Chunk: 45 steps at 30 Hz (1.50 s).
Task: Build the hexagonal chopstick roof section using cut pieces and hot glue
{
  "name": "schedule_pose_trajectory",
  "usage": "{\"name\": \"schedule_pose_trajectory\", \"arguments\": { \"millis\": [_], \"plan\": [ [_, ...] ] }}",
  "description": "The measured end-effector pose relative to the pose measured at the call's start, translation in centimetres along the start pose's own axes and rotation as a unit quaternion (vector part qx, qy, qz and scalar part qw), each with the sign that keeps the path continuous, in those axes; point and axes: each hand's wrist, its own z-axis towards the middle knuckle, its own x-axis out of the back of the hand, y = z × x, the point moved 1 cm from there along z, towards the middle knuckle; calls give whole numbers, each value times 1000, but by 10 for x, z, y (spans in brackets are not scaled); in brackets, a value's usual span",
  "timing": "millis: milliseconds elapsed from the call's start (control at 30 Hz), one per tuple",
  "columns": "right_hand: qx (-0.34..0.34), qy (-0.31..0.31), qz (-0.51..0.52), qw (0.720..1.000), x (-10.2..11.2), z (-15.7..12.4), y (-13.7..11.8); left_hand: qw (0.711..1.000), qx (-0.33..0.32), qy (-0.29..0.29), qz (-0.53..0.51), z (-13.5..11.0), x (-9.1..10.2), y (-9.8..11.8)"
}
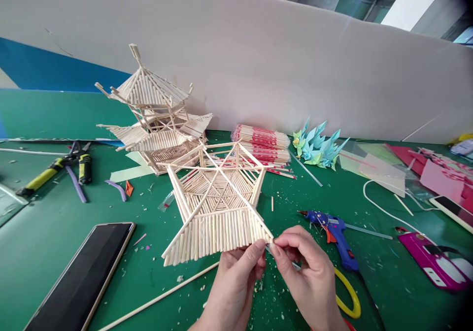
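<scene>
A hexagonal roof made of thin wooden sticks point(218, 208) is tilted up over the green table. My left hand point(236, 277) grips its near lower edge from below, fingers closed on the sticks. My right hand point(306, 272) pinches at the roof's near right corner, thumb and fingers pressed together on a stick end. Behind the roof stands a tiered stick pagoda point(155, 119).
A blue glue gun point(332, 230) and yellow-handled scissors point(349, 296) lie right of my hands. A phone point(81, 277) lies at the near left, pliers point(62, 166) at the far left. Packed sticks point(262, 141), paper cranes point(318, 146), pink items point(436, 262) and a long stick point(158, 296) are about.
</scene>
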Motion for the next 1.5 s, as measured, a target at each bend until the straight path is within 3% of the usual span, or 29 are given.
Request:
{"name": "schedule_pose_trajectory", "arguments": {
  "millis": [200, 733, 1500],
  "plan": [
    [7, -12, -14, 1000, 2, 1, -3, 1000, -3, 14, -4, 1, -4, 2],
    [-117, -68, 87, 987, 2, -1, 1, 1000, 5, 29, -5, 1, -4, 2],
    [-144, -64, 107, 982, -1, 0, 3, 1000, -1, 11, 5, 4, -4, 1]
  ]
}}
